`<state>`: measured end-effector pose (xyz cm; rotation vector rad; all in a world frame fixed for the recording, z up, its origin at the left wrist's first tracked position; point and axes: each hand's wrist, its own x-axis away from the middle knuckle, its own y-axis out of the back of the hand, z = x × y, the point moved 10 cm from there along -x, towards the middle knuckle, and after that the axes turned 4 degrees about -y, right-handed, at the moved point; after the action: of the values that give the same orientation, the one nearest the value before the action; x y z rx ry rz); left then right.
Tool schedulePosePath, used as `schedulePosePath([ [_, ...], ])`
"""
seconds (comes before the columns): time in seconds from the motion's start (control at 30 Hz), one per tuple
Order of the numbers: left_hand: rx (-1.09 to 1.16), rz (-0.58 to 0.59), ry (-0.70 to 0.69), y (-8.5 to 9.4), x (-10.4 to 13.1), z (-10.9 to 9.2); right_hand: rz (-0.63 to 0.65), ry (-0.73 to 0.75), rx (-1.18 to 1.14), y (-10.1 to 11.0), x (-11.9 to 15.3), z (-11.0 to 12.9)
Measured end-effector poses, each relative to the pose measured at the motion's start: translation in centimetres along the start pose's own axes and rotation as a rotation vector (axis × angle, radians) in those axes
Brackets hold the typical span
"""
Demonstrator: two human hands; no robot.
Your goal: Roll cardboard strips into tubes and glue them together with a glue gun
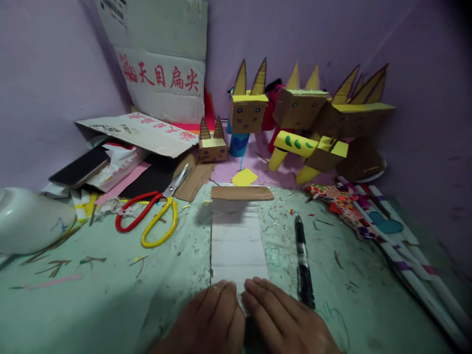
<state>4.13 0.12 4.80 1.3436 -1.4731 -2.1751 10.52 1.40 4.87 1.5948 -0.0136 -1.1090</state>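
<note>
A long white cardboard strip (238,241) lies on the green tabletop, its far end folded up and showing a brown edge (241,193). My left hand (210,319) rests on the strip's near left end, fingers pressed together. My right hand (283,317) lies beside it on the near right end, fingers stretched forward and close together. Both hands touch the cardboard with their fingertips, and the near edge is hidden beneath them. A black pen (304,265) lies just right of the strip. Scissors with red and yellow handles (158,209) lie to the left, blades apart.
Cardboard animal figures (249,113) stand along the back wall. Folded cardboard (142,132) and papers fill the back left, near a white bottle (33,221). Paper tubes (416,260) and patterned paper (342,204) lie at right. Scraps (55,268) litter the tabletop (121,305).
</note>
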Motion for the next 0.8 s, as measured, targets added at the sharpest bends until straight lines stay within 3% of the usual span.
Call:
schedulePosePath([
  [0.1,0.087,0.001,0.031,-0.1,-1.0,1.0,-0.004,-0.027,-0.027,0.0,-0.5,-0.7],
  [0.17,0.212,0.055,0.059,-1.0,-1.5,2.0,0.183,-0.027,-0.088,-1.5,-1.1,-1.2],
  [0.23,0.358,0.201,0.133,-2.9,-1.7,3.2,0.358,-0.112,-0.185,-2.7,-1.8,-2.5],
  [0.4,0.679,0.643,0.525,-7.9,-1.0,6.9,0.767,-0.539,-0.468,-6.8,-2.7,-6.9],
  [0.5,0.812,0.795,0.786,-9.4,-0.1,8.4,0.958,-0.702,-0.646,-9.1,-2.3,-8.1],
  [0.57,0.9,0.833,0.908,-9.6,0.5,8.6,1.004,-0.707,-0.732,-9.5,-2.3,-8.0],
  [0.63,0.93,0.781,0.907,-9.1,0.9,8.4,0.987,-0.687,-0.736,-8.9,-2.0,-7.6],
  [0.7,0.884,0.585,0.757,-7.3,0.5,8.0,0.865,-0.621,-0.702,-7.1,-1.8,-6.7],
  [0.8,0.718,0.161,0.357,-2.3,0.1,5.7,0.362,-0.241,-0.565,-1.2,-2.5,-3.7],
])
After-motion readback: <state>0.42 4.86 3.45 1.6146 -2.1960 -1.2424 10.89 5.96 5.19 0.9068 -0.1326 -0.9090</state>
